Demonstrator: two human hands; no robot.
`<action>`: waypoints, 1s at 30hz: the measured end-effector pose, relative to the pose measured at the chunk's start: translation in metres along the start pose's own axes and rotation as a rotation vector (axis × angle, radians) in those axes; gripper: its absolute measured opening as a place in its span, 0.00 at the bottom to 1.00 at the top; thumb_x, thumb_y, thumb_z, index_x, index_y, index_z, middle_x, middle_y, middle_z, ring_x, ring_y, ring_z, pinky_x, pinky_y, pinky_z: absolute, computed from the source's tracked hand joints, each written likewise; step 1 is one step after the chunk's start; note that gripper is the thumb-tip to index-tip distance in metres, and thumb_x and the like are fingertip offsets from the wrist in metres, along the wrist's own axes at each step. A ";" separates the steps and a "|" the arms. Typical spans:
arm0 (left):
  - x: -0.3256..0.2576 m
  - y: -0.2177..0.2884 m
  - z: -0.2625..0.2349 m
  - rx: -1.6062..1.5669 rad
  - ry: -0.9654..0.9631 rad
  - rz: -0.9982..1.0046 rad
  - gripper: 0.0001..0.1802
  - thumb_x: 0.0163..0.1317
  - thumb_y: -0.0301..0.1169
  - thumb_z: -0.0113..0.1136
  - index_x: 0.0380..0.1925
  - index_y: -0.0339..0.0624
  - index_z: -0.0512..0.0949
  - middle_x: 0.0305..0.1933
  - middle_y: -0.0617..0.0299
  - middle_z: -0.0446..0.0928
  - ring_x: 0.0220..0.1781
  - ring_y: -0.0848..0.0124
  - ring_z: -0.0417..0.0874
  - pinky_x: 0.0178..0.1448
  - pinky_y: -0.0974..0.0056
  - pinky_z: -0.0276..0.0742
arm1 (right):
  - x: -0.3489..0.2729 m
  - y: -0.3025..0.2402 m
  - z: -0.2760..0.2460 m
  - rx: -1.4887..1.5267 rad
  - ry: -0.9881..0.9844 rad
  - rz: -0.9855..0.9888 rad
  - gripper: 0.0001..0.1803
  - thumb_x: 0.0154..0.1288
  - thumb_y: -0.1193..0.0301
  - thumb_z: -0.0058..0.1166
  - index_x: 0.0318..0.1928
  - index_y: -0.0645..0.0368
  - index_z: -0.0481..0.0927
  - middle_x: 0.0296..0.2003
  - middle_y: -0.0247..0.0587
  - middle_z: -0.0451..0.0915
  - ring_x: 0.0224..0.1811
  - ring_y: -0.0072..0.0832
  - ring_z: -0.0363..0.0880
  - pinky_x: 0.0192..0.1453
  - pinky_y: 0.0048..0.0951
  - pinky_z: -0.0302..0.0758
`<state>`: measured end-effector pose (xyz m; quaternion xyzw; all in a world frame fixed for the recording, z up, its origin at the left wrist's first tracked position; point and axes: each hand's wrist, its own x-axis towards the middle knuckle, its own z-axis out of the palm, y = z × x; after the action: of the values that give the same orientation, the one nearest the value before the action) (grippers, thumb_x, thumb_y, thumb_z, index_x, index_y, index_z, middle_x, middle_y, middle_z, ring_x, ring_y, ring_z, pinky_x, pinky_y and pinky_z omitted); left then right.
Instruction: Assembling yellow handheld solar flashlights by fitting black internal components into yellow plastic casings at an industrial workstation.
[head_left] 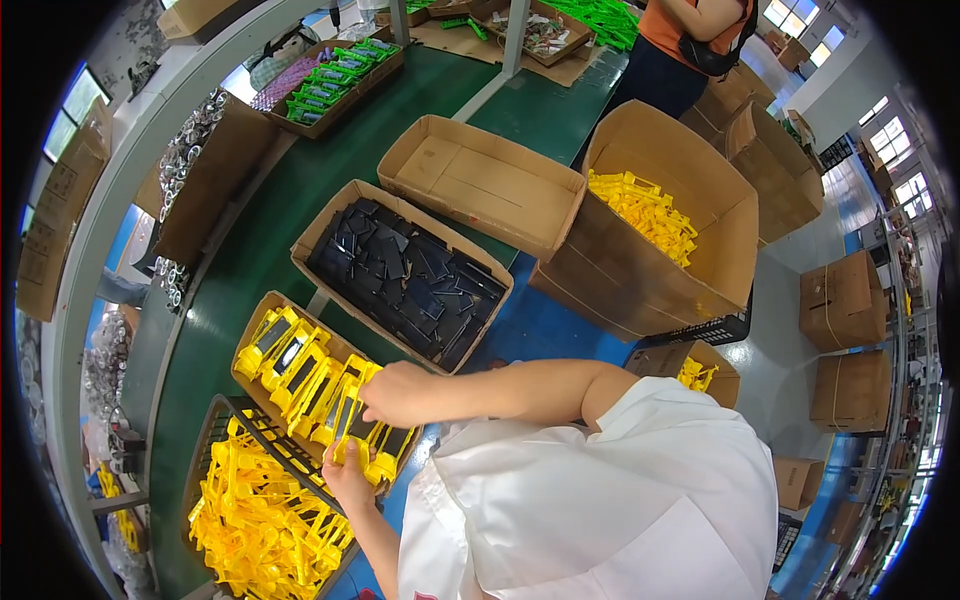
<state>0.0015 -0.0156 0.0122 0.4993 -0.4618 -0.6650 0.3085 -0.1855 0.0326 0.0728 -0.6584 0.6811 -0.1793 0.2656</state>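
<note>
My left hand (348, 480) has its thumb and fingers around the lower end of a yellow plastic part (352, 445) at the near end of a shallow cardboard tray (245, 365). Just above it, my right hand (400, 395) is closed, its curled fingers against the same part beside a dark panel. The fingertips are partly hidden, so what they pinch cannot be made out. Several yellow parts with dark panels set in them (290, 358) lie in a row in the tray. Beyond it, a cardboard box (302, 250) holds loose black flat pieces (400, 275).
A black crate (212, 425) heaped with yellow parts (262, 510) adjoins the tray. On the green table stands another shallow carton (470, 180). To the right is a tall carton (640, 285) with yellow pieces. Another person (690, 40) stands at the far side, near green parts (340, 75).
</note>
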 end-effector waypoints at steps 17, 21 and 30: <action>-0.008 -0.002 -0.005 -0.100 -0.094 -0.023 0.08 0.54 0.23 0.53 0.34 0.35 0.70 0.27 0.60 0.72 0.24 0.70 0.74 0.27 0.67 0.72 | 0.011 0.029 0.017 -0.018 0.035 0.042 0.19 0.53 0.58 0.50 0.27 0.65 0.76 0.23 0.49 0.77 0.30 0.41 0.77 0.33 0.37 0.73; 0.003 0.011 0.018 -0.106 -0.013 -0.036 0.10 0.54 0.22 0.52 0.38 0.36 0.70 0.31 0.61 0.71 0.29 0.72 0.74 0.30 0.67 0.76 | 0.003 0.040 -0.017 0.043 0.090 0.019 0.15 0.51 0.56 0.52 0.29 0.55 0.77 0.27 0.47 0.76 0.30 0.44 0.75 0.34 0.38 0.72; -0.015 0.047 -0.015 -0.110 -0.159 0.047 0.12 0.56 0.26 0.52 0.39 0.32 0.71 0.35 0.56 0.75 0.27 0.71 0.76 0.30 0.70 0.72 | -0.013 0.001 -0.032 0.531 0.018 0.131 0.17 0.57 0.59 0.50 0.22 0.60 0.70 0.12 0.33 0.67 0.13 0.17 0.62 0.17 0.22 0.57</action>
<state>0.0180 -0.0247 0.0604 0.4164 -0.4593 -0.7194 0.3133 -0.2052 0.0425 0.0993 -0.5185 0.6536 -0.3399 0.4340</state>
